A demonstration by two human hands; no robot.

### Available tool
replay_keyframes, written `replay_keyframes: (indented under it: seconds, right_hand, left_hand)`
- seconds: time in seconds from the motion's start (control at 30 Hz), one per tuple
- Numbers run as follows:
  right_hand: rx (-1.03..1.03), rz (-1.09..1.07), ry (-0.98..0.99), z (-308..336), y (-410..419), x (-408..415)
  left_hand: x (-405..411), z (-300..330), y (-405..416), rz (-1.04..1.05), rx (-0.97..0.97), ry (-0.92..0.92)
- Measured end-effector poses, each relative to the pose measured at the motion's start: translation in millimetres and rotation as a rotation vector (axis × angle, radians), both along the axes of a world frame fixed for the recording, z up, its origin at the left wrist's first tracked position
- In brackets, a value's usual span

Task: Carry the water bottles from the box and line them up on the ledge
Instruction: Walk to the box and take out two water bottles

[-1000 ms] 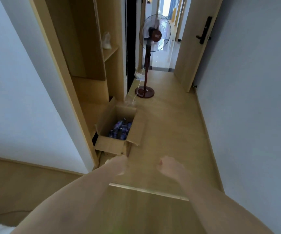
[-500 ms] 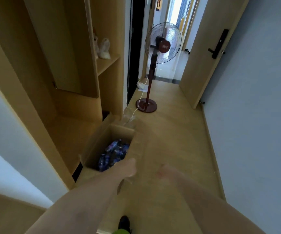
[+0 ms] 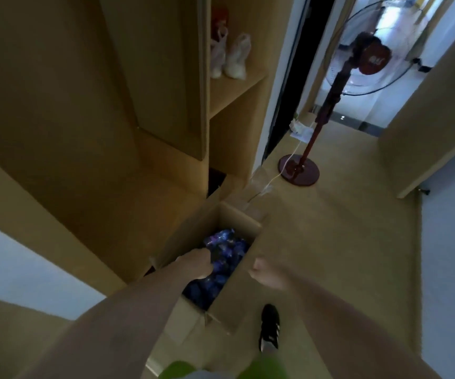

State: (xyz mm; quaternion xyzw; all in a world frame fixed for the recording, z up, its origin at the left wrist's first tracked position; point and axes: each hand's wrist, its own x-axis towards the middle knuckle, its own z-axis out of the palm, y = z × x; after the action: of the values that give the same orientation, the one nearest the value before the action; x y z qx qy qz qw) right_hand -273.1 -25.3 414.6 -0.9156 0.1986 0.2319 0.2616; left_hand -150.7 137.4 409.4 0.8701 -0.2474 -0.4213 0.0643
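An open cardboard box (image 3: 186,236) stands on the wooden floor beside a wardrobe. Inside lie several water bottles (image 3: 227,248) with blue labels, blurred. My left hand (image 3: 196,262) hangs over the box's opening, just above the bottles, fingers bent loosely downward with nothing seen in them. My right hand (image 3: 264,273) hovers over the box's right flap, fingers loosely curled and holding nothing. Both forearms reach in from the bottom of the view.
A red standing fan (image 3: 300,170) with a white cable stands on the floor beyond the box. The open wardrobe (image 3: 116,203) has a low wooden floor to the left; white bags (image 3: 234,61) sit on its shelf. My black shoe (image 3: 270,326) is beside the box. A wall runs along the right.
I have walked up to the box. My left hand moved forward from the box's near edge to over the bottles, and my right hand came to the right flap.
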Motion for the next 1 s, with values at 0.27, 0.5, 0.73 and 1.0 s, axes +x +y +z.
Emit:
replay_keyframes:
  seconds: [0.27, 0.5, 0.73, 1.0]
  right_hand:
    - [0.089, 0.311, 0.21, -34, -72, 125]
    - [0.071, 0.561, 0.296, -48, -108, 196]
    - [-0.041, 0.789, 0.362, -103, -88, 229]
    - [-0.098, 1.007, 0.369, -206, -74, 246]
  left_hand:
    - [58, -30, -40, 0.407, 0.063, 0.06]
    - [75, -40, -82, 0.608, 0.096, 0.058]
    - [77, -96, -81, 0.758, 0.131, 0.091]
    - [62, -197, -69, 0.996, 0.067, 0.208]
